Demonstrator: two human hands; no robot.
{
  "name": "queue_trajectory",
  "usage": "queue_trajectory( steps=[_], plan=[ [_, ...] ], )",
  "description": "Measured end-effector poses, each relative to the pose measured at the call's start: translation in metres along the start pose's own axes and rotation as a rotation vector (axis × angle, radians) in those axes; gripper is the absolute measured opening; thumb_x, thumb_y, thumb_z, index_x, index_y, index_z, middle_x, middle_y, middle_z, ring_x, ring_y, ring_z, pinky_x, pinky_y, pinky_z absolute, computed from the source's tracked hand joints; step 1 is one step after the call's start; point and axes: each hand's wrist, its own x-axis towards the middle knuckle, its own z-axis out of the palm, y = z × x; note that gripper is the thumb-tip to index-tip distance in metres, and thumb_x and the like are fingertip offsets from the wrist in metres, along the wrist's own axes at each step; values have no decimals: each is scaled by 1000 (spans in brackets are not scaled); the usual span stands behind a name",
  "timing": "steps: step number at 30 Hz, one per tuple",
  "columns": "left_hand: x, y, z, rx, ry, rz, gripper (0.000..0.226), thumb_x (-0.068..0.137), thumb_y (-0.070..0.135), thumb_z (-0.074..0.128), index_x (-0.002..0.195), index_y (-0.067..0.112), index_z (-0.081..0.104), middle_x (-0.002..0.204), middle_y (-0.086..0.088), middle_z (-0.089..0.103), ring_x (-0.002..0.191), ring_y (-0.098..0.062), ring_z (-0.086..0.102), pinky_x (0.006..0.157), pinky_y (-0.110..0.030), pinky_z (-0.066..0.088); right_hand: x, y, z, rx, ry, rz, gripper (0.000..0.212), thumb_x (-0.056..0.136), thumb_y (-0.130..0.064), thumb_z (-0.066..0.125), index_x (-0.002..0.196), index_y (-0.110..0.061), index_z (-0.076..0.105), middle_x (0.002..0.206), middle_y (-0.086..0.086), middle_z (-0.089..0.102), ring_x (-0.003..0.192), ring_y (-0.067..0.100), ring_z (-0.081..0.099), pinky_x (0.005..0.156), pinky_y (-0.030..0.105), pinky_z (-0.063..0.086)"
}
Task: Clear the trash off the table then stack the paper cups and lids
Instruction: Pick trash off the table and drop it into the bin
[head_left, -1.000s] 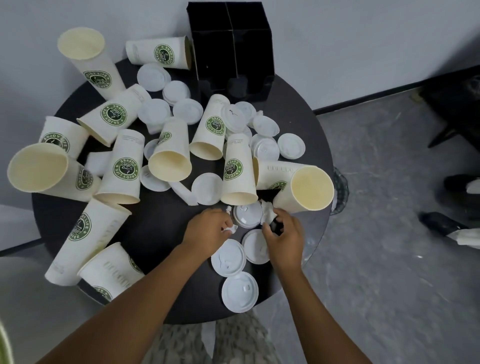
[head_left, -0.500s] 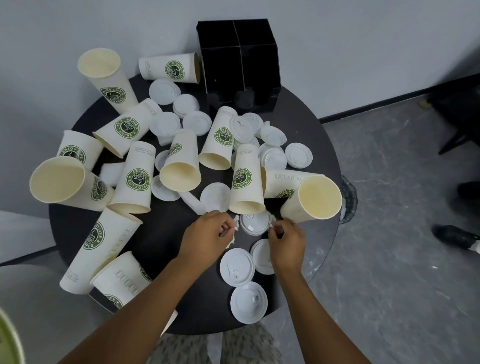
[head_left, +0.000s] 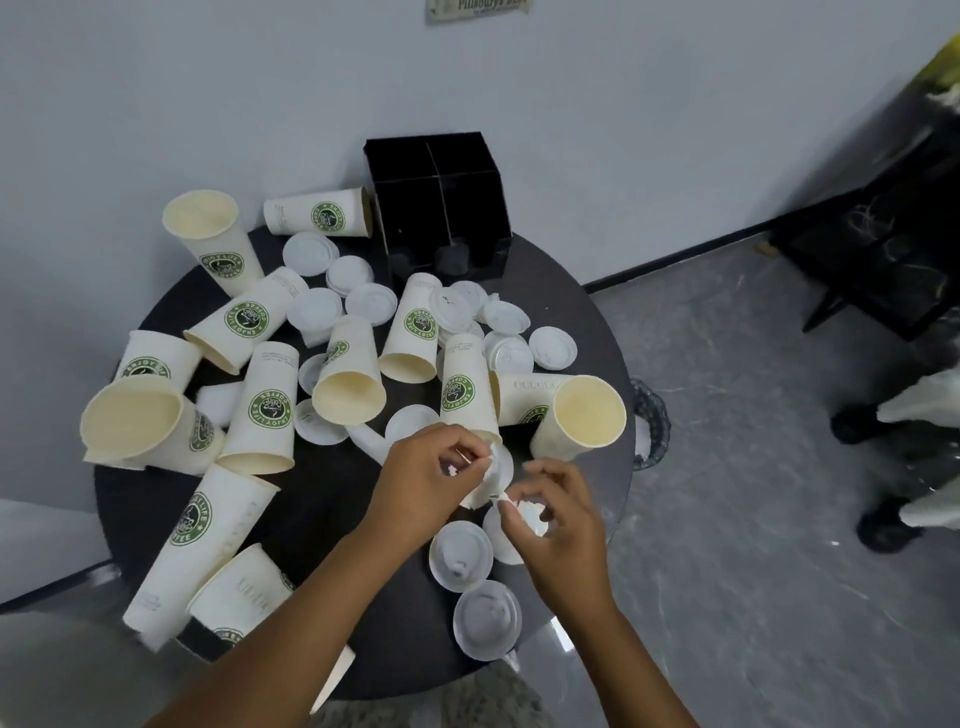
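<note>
Several cream paper cups with green logos lie tipped over on the round black table (head_left: 322, 504), one (head_left: 467, 389) just beyond my hands and an upright one (head_left: 582, 415) at the right edge. White lids are scattered among them, two (head_left: 461, 556) (head_left: 487, 618) near the front edge. My left hand (head_left: 426, 483) pinches a crumpled white paper scrap (head_left: 488, 480) above the table. Fingers curled, my right hand (head_left: 556, 514) grips another white paper scrap (head_left: 532, 512) beside it.
A black divided holder (head_left: 441, 202) stands at the back of the table against the wall. A dark mesh bin (head_left: 649, 431) sits on the floor right of the table. Someone's shoes (head_left: 883, 530) and dark furniture (head_left: 883, 249) are at the far right.
Both hands have lifted off the table surface with white paper scraps in their fingers and drawn closer together. The camera has tilted up, showing more wall.
</note>
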Motion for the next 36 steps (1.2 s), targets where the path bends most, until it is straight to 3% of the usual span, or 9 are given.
queue_trajectory(
  steps=[4,9,13,15,18,25,28,30,36],
  plan=[
    [-3,25,1,-107,-133,-31,13,86,17,82,84,29,78,82,16,76,76,-5,71,68,-19,58,-4,-13,-7,14,36,-59,12,83,-15,82,89,-22,75,124,-12,66,112,16,65,86,25,54],
    [-11,39,12,-241,-265,-32,8,89,12,80,90,19,80,90,3,78,77,-17,74,63,-32,64,-18,-22,-18,22,114,6,15,84,-9,81,84,-21,71,91,-15,72,85,11,67,72,21,50],
    [-16,31,23,-164,-321,-50,12,90,15,79,93,27,80,89,11,77,82,-6,72,70,-30,64,-30,-15,-29,37,175,122,21,83,-11,81,84,-27,67,83,-16,69,77,14,65,68,25,53],
    [-17,25,28,-81,-319,-30,13,89,17,80,95,28,79,89,14,77,83,-2,71,74,-20,59,-34,-4,-36,47,168,162,30,83,-13,82,95,-34,64,87,-17,68,77,13,66,68,21,54],
    [-20,17,34,-21,-307,-43,16,87,15,83,96,28,78,90,12,77,84,0,71,75,-9,52,-32,24,-48,25,83,209,44,83,-13,82,115,-36,62,88,-14,67,78,9,66,69,15,53],
    [-30,-20,57,155,-176,-152,36,79,13,89,95,41,71,94,15,73,89,-1,69,78,-10,53,-1,97,-59,-120,-248,238,49,87,-13,78,132,-23,62,95,-19,58,82,-2,58,75,1,40],
    [-34,-34,60,255,-77,-204,30,82,13,86,105,30,74,96,18,71,88,0,67,75,-6,49,15,116,-53,-187,-397,145,53,87,-11,76,136,-21,60,106,-9,53,89,5,49,81,8,37],
    [-33,-41,58,361,-13,-232,29,86,17,83,112,25,73,97,14,69,86,-2,65,77,-10,47,21,126,-46,-183,-472,105,56,88,-10,76,139,-21,57,116,-4,51,92,9,50,85,17,40],
    [-13,-61,53,490,74,-293,33,91,26,78,123,28,70,95,14,66,84,-5,64,84,-34,58,23,146,-25,-189,-534,-8,57,86,-5,76,139,-17,60,128,2,50,92,9,52,84,14,39]
  ],
)
